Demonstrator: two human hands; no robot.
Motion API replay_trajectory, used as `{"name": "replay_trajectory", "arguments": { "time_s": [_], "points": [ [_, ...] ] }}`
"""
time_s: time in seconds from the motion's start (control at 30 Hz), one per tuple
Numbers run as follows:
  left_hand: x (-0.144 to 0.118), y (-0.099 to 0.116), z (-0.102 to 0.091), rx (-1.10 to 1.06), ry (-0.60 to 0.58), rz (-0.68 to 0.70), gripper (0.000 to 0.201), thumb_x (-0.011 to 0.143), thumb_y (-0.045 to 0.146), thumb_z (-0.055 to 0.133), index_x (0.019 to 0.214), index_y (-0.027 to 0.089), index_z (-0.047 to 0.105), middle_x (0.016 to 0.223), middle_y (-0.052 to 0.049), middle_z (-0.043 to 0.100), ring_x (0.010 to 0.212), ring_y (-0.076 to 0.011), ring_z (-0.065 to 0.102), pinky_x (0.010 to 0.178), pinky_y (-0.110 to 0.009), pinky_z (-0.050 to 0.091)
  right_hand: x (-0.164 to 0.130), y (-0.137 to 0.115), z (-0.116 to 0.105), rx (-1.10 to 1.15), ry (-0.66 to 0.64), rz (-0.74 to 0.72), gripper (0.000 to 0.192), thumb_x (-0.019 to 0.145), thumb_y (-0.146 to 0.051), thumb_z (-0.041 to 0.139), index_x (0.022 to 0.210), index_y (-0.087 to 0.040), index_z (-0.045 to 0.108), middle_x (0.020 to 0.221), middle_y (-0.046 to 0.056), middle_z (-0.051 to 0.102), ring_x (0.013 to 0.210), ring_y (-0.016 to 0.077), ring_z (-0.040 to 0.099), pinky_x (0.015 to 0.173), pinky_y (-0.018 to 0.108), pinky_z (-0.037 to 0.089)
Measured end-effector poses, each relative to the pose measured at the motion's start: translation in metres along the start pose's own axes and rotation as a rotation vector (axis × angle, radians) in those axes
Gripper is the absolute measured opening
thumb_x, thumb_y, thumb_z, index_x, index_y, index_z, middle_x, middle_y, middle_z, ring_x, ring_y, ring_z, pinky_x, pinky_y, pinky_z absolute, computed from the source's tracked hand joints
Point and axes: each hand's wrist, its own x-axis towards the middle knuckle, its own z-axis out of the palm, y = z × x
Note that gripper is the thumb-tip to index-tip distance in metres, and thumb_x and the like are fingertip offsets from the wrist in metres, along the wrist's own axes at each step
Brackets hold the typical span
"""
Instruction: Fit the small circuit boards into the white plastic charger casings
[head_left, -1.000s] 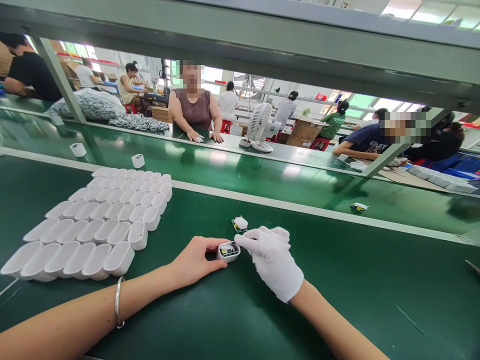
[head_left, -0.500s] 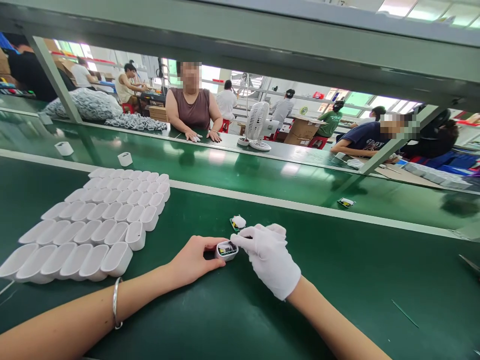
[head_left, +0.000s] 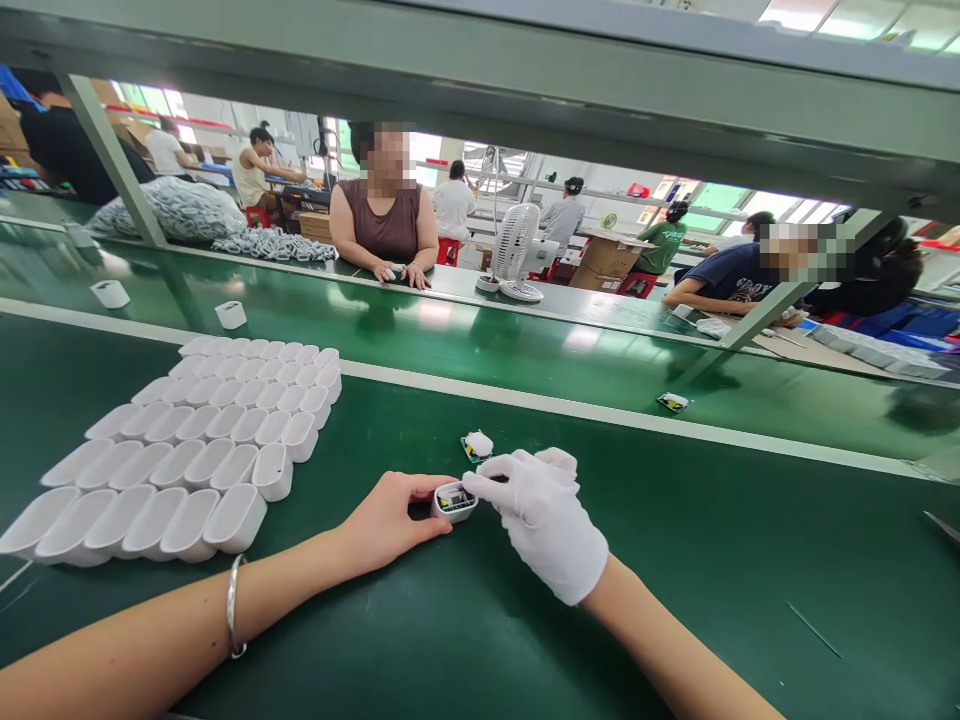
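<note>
My bare left hand (head_left: 397,515) grips a small white oval plastic housing (head_left: 454,517) between thumb and fingers, on the green work surface. Inside the housing sits a circuit board (head_left: 454,497) with yellow and dark parts. My right hand (head_left: 544,520), in a white glove, is at the housing's right rim. Its index finger reaches to the edge and the other fingers are curled; whatever they hold, if anything, is hidden. Just behind lies another circuit board (head_left: 477,446) with a white piece on top.
Rows of empty white housings (head_left: 236,520) stand at left. Beyond a pale strip, a green conveyor belt (head_left: 480,350) carries two white housings (head_left: 231,315) and a circuit board (head_left: 673,402). A co-worker (head_left: 384,225) sits opposite, beside a white fan (head_left: 516,250). A metal beam (head_left: 480,70) crosses overhead.
The housings and the board on the conveyor have shifted left. The co-worker opposite has turned their head and drawn their hands together. My hands stay almost in the same place.
</note>
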Motion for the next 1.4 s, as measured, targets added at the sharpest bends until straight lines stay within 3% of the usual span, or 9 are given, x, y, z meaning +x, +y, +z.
{"name": "replay_trajectory", "arguments": {
  "time_s": [0.13, 0.27, 0.5, 0.7, 0.8, 0.93, 1.0, 1.2, 1.4],
  "points": [
    [0.000, 0.000, -0.001, 0.009, -0.012, 0.008, 0.026, 0.073, 0.014, 0.060, 0.097, 0.020, 0.069, 0.091, 0.003, 0.070, 0.097, -0.0209, 0.060, 0.088, -0.027, 0.045, -0.001, 0.008, -0.001, 0.006, -0.008, 0.049, 0.040, 0.072, 0.001, 0.047, 0.087, -0.030, 0.068, 0.084, -0.005, 0.070, 0.068, 0.0100, 0.053, 0.069, 0.034, 0.021],
    [-0.002, 0.002, 0.000, 0.042, 0.022, 0.010, 0.029, 0.073, 0.013, 0.059, 0.099, 0.020, 0.068, 0.102, 0.002, 0.069, 0.097, -0.0199, 0.061, 0.088, -0.027, 0.046, -0.008, 0.029, -0.001, -0.128, -0.040, 0.297, 0.038, 0.081, -0.006, 0.045, 0.089, -0.031, 0.072, 0.085, -0.001, 0.070, 0.062, 0.0111, 0.052, 0.066, 0.031, 0.026],
    [-0.004, 0.004, 0.002, 0.035, 0.057, 0.009, 0.038, 0.072, 0.011, 0.060, 0.108, 0.020, 0.065, 0.104, 0.000, 0.069, 0.096, -0.0173, 0.061, 0.088, -0.026, 0.047, -0.015, 0.047, -0.002, -0.180, -0.345, 0.679, 0.025, 0.080, -0.019, 0.052, 0.087, -0.029, 0.074, 0.084, 0.004, 0.070, 0.066, 0.0209, 0.061, 0.055, 0.030, 0.043],
    [-0.003, -0.002, 0.002, 0.072, 0.062, 0.023, 0.039, 0.075, 0.014, 0.059, 0.114, 0.020, 0.061, 0.108, -0.001, 0.068, 0.102, -0.0198, 0.060, 0.092, -0.031, 0.046, -0.013, 0.016, 0.009, 0.218, -0.081, 0.288, 0.046, 0.081, -0.024, 0.056, 0.127, -0.030, 0.053, 0.124, 0.006, 0.057, 0.111, 0.0242, 0.055, 0.092, 0.039, 0.047],
    [-0.001, -0.006, 0.002, 0.049, 0.037, 0.043, 0.046, 0.077, 0.015, 0.059, 0.123, 0.021, 0.054, 0.107, -0.002, 0.068, 0.105, -0.0208, 0.060, 0.094, -0.034, 0.046, -0.015, 0.004, 0.026, 0.450, -0.066, 0.102, 0.038, 0.083, -0.020, 0.054, 0.120, -0.030, 0.059, 0.125, 0.005, 0.057, 0.110, 0.0202, 0.057, 0.093, 0.035, 0.047],
    [-0.001, -0.009, 0.002, 0.038, 0.035, 0.053, 0.046, 0.078, 0.017, 0.059, 0.123, 0.020, 0.054, 0.111, -0.004, 0.066, 0.107, -0.0218, 0.059, 0.096, -0.036, 0.045, -0.017, -0.003, 0.042, 0.675, 0.012, 0.128, 0.031, 0.086, -0.020, 0.050, 0.111, -0.030, 0.065, 0.120, 0.004, 0.060, 0.103, 0.0179, 0.060, 0.091, 0.032, 0.048],
    [-0.002, -0.008, 0.003, 0.014, 0.048, 0.034, 0.050, 0.078, 0.021, 0.060, 0.127, 0.019, 0.050, 0.108, -0.004, 0.067, 0.106, -0.0216, 0.059, 0.098, -0.037, 0.044, -0.015, -0.007, 0.040, 0.807, -0.003, 0.249, 0.026, 0.084, -0.023, 0.055, 0.106, -0.030, 0.068, 0.112, 0.003, 0.064, 0.098, 0.0186, 0.061, 0.089, 0.033, 0.049],
    [-0.007, 0.003, 0.003, -0.035, 0.097, 0.044, 0.043, 0.086, 0.032, 0.051, 0.128, 0.019, 0.049, 0.105, -0.006, 0.067, 0.100, -0.0205, 0.060, 0.094, -0.036, 0.044, -0.004, -0.015, 0.021, 1.559, -0.021, 1.001, 0.024, 0.075, -0.035, 0.070, 0.089, -0.015, 0.072, 0.075, 0.004, 0.066, 0.066, 0.0118, 0.060, 0.061, 0.020, 0.053],
    [-0.008, 0.002, 0.001, 0.067, 0.006, 0.094, 0.041, 0.086, 0.026, 0.050, 0.126, 0.021, 0.053, 0.110, -0.006, 0.064, 0.086, -0.0156, 0.056, 0.080, -0.030, 0.049, -0.002, -0.005, 0.020, 1.963, 0.211, 1.293, 0.013, 0.084, -0.022, 0.061, 0.077, -0.013, 0.067, 0.064, 0.005, 0.063, 0.049, 0.0065, 0.054, 0.045, 0.009, 0.048]
  ]
}}
